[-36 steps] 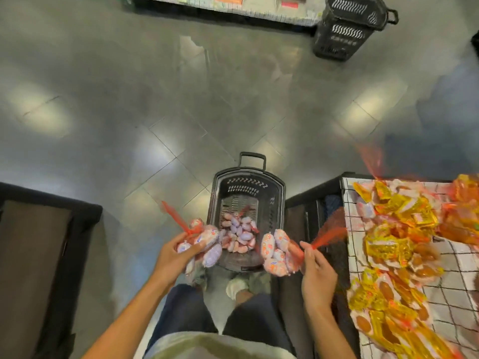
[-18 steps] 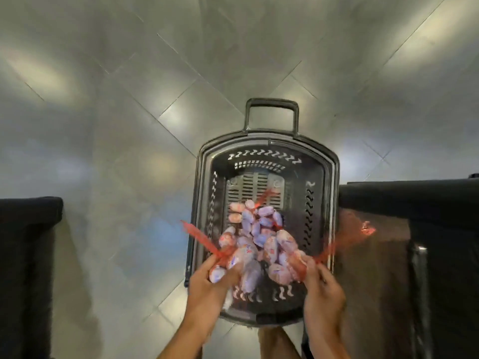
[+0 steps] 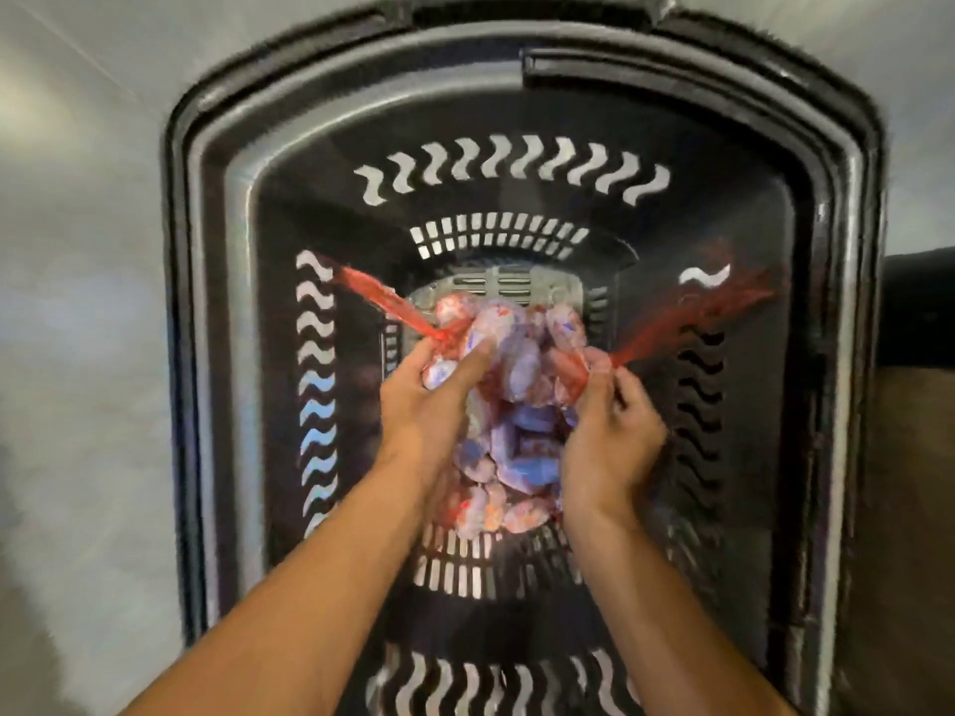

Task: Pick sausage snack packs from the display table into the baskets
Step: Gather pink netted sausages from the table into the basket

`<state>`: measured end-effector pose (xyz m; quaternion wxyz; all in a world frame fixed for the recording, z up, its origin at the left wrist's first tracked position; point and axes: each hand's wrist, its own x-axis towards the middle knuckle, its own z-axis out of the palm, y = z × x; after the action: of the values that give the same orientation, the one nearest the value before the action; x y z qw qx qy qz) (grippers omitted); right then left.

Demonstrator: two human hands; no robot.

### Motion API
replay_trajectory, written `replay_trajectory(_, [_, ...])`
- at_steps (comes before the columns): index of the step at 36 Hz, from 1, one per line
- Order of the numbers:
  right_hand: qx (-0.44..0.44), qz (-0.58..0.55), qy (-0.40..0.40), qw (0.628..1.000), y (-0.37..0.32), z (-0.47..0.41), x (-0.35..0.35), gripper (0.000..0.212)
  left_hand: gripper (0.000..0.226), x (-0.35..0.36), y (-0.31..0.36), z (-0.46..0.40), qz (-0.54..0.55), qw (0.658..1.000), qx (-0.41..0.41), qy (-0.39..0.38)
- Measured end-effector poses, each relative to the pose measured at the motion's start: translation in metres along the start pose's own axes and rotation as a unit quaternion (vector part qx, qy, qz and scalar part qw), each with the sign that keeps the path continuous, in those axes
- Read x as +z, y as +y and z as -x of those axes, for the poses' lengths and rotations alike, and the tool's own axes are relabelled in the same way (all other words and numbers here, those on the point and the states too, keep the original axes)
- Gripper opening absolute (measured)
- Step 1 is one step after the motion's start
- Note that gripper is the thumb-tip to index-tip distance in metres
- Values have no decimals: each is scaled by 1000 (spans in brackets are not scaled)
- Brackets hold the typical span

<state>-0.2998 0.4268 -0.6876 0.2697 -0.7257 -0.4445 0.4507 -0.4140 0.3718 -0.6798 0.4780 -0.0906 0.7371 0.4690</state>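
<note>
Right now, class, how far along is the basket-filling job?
Done: a heap of sausage packs already lies in the black basket. In hand: the left hand and right hand each grip a red-netted pack inside it, unreleased. Left: letting go; the display table is out of view.

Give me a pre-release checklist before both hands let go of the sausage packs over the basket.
1. Left hand holds a red-mesh sausage pack: ok.
2. Right hand pinches the red mesh tail of its pack: ok.
3. Both hands inside the black basket's rim: ok.
4. Landing spot on the pile of packs in the basket: ok.
5. Mesh tails free of the basket's slots: cannot tell, blurred.
</note>
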Motion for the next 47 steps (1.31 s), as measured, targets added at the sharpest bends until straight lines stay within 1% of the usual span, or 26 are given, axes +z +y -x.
replay_trajectory(2, [2, -1, 2, 1000, 15, -8, 12, 21, 42, 2, -14, -16, 37, 998, -41, 20])
replay_trajectory(4, [32, -9, -16, 999, 32, -15, 20, 21, 38, 4, -29, -27, 73, 994, -79, 35])
replay_trajectory(7, [104, -21, -75, 991, 52, -16, 22, 23, 46, 5, -47, -29, 97, 984, -141, 56])
replay_trajectory(10, [114, 33, -128, 985, 58, -7, 10, 24, 48, -1, -58, -17, 74, 978, -185, 63])
replay_trajectory(14, [139, 51, -167, 975, 46, 17, -17, 23, 46, -17, -58, 12, 52, 979, -194, 41])
replay_trajectory(18, [168, 102, -214, 957, 25, 42, -46, 31, 49, -37, -41, 45, -7, 983, -186, -3])
replay_trajectory(20, [183, 129, -222, 949, 12, 56, -58, 36, 47, -48, -24, 65, -59, 986, -151, -29])
replay_trajectory(22, [192, 152, -225, 943, -2, 72, -71, 40, 39, -60, 0, 89, -148, 983, -89, -68])
replay_trajectory(23, [194, 166, -231, 939, -11, 81, -77, 41, 39, -65, 12, 102, -205, 973, -52, -92])
replay_trajectory(25, [198, 181, -244, 932, -35, 102, -91, 40, 40, -79, 40, 133, -322, 938, 7, -130])
replay_trajectory(27, [203, 175, -252, 930, -67, 124, -106, 38, 44, -92, 73, 169, -374, 914, 34, -152])
replay_trajectory(29, [187, 176, -273, 927, -108, 145, -123, 37, 48, -105, 110, 208, -393, 904, 46, -160])
replay_trajectory(32, [115, 192, -300, 928, -173, 176, -153, 35, 49, -125, 163, 269, -445, 876, 79, -169])
replay_trajectory(35, [62, 223, -315, 920, -240, 207, -186, 40, 44, -149, 211, 326, -477, 853, 123, -174])
replay_trajectory(38, [-11, 258, -326, 909, -297, 239, -219, 46, 49, -175, 255, 380, -499, 831, 157, -191])
replay_trajectory(40, [-65, 248, -312, 915, -327, 262, -238, 45, 51, -192, 278, 414, -494, 828, 184, -191])
replay_trajectory(44, [-71, 175, -330, 925, -373, 304, -269, 47, 53, -225, 307, 470, -451, 840, 248, -171])
replay_trajectory(47, [-88, 119, -322, 935, -381, 338, -297, 48, 56, -251, 310, 497, -420, 855, 261, -157])
